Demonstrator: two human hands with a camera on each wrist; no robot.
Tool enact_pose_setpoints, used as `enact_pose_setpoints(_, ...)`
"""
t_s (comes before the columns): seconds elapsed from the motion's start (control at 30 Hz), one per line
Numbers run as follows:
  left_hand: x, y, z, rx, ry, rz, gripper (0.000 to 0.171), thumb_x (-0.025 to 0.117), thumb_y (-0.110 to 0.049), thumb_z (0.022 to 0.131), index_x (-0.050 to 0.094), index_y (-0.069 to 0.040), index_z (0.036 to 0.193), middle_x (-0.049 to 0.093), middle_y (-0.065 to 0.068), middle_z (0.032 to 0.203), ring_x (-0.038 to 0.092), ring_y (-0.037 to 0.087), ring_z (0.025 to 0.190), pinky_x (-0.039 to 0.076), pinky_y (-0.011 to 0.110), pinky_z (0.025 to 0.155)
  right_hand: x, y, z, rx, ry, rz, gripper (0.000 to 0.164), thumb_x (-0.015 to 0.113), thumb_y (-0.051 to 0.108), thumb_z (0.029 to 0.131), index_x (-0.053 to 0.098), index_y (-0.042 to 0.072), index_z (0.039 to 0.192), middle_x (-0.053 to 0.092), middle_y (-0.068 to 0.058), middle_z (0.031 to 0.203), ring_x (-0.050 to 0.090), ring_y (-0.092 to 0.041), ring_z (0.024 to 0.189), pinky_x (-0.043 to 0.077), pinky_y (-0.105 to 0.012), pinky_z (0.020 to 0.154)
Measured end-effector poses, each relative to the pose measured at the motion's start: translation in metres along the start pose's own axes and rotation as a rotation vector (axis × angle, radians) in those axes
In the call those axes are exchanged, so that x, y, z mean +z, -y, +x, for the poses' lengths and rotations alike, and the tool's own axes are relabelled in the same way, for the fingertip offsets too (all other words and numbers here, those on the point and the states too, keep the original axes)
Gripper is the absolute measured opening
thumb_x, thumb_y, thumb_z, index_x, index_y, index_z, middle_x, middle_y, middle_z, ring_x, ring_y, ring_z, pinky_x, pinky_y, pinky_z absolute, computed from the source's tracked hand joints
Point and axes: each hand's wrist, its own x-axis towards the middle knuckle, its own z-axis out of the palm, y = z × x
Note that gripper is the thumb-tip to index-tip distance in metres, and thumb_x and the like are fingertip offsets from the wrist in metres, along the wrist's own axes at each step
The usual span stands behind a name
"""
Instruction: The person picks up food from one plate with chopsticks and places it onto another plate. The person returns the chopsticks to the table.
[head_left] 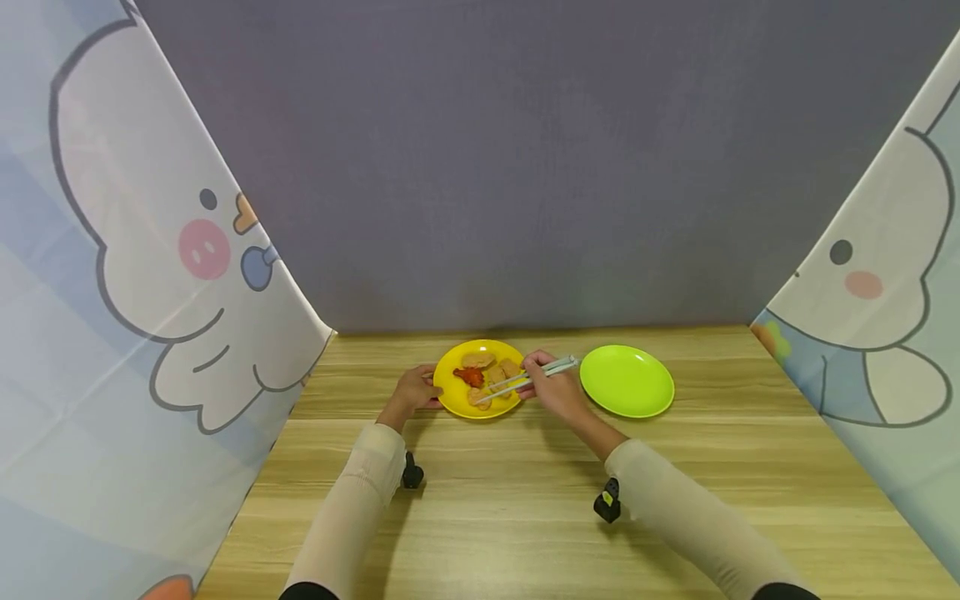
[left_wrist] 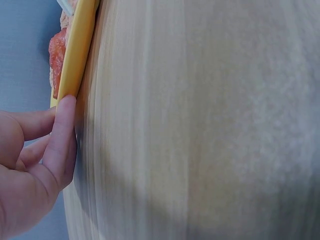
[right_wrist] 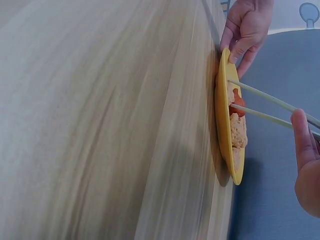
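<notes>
My left hand (head_left: pixel 417 390) pinches the left rim of a yellow plate (head_left: pixel 454 403), thumb over the edge and fingers beneath it, as the right wrist view shows. Several tan, breaded-looking food pieces (head_left: pixel 477 359) lie on the plate around a glossy red piece (head_left: pixel 470 377) shaped like a small drumstick. Pale chopsticks (head_left: pixel 561 365) are held in my right hand (head_left: pixel 553 393) at the plate's right side. Their tips are spread apart and reach in among the food, near the tan piece (head_left: pixel 478 399) at the front.
A bright green plate (head_left: pixel 627 382) sits to the right of my right hand. Both plates are near the back of the wooden table (head_left: pixel 495 508), close to a grey wall (head_left: pixel 480 167). Cartoon-printed panels (head_left: pixel 225 350) stand along the left and right sides.
</notes>
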Motion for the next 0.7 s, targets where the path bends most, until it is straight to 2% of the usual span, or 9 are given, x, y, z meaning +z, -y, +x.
enact_pose_setpoints(0.07,0.0,0.0,-0.0001,-0.002,-0.002,-0.003,0.057,0.065,0.006,0.094,0.051,-0.006,0.148,0.058,0.025,0.123,0.071,0.023,0.084,0.067,0.036,0.072,0.0018,-0.0012,0.0,0.001,-0.006,0.002,0.028,0.048,0.02,0.108,0.064,-0.003,0.105,0.065,-0.032,0.097,0.075,-0.04,0.081,0.064,-0.055,0.074)
enact_pose_setpoints(0.2,-0.0001,-0.0001,-0.0005,-0.001,-0.005,-0.004,0.057,0.065,0.006,0.094,0.051,-0.006,0.148,0.058,0.024,0.122,0.07,0.021,0.081,0.067,0.035,0.071,0.0051,-0.0023,0.0,-0.009,-0.009,0.018,0.027,0.048,0.017,0.108,0.063,-0.005,0.105,0.064,-0.032,0.097,0.074,-0.045,0.082,0.064,-0.055,0.073)
enact_pose_setpoints(0.33,0.0001,0.0001,0.0,-0.003,-0.004,-0.004,0.058,0.065,0.007,0.094,0.051,-0.005,0.148,0.058,0.023,0.12,0.07,0.021,0.08,0.067,0.036,0.07,0.0067,-0.0038,0.0,-0.013,-0.016,0.015,0.025,0.049,0.016,0.107,0.064,-0.004,0.103,0.066,-0.032,0.092,0.074,-0.041,0.077,0.062,-0.06,0.074)
enact_pose_setpoints(0.43,0.0002,0.0004,0.0012,-0.009,-0.003,-0.014,0.059,0.065,0.007,0.093,0.05,-0.005,0.148,0.058,0.023,0.12,0.069,0.02,0.079,0.067,0.035,0.07,0.0073,-0.0046,-0.0001,-0.011,-0.02,0.012,0.026,0.05,0.016,0.107,0.065,-0.004,0.102,0.067,-0.031,0.091,0.075,-0.039,0.076,0.062,-0.059,0.074)
enact_pose_setpoints(0.6,0.0002,0.0003,0.0016,-0.01,-0.003,-0.029,0.059,0.066,0.009,0.092,0.051,-0.006,0.148,0.059,0.023,0.12,0.069,0.02,0.08,0.067,0.035,0.068,0.0077,-0.0052,-0.0005,-0.024,-0.006,0.005,0.026,0.05,0.016,0.107,0.066,-0.004,0.104,0.069,-0.032,0.1,0.074,-0.045,0.082,0.063,-0.056,0.073)
enact_pose_setpoints(0.7,0.0002,0.0003,0.0014,-0.011,-0.003,-0.031,0.059,0.066,0.009,0.092,0.051,-0.005,0.147,0.059,0.022,0.119,0.07,0.021,0.081,0.067,0.035,0.068,0.0078,-0.0051,-0.0006,-0.034,-0.006,-0.018,0.026,0.052,0.017,0.107,0.068,-0.004,0.104,0.071,-0.031,0.103,0.074,-0.044,0.081,0.062,-0.057,0.073)
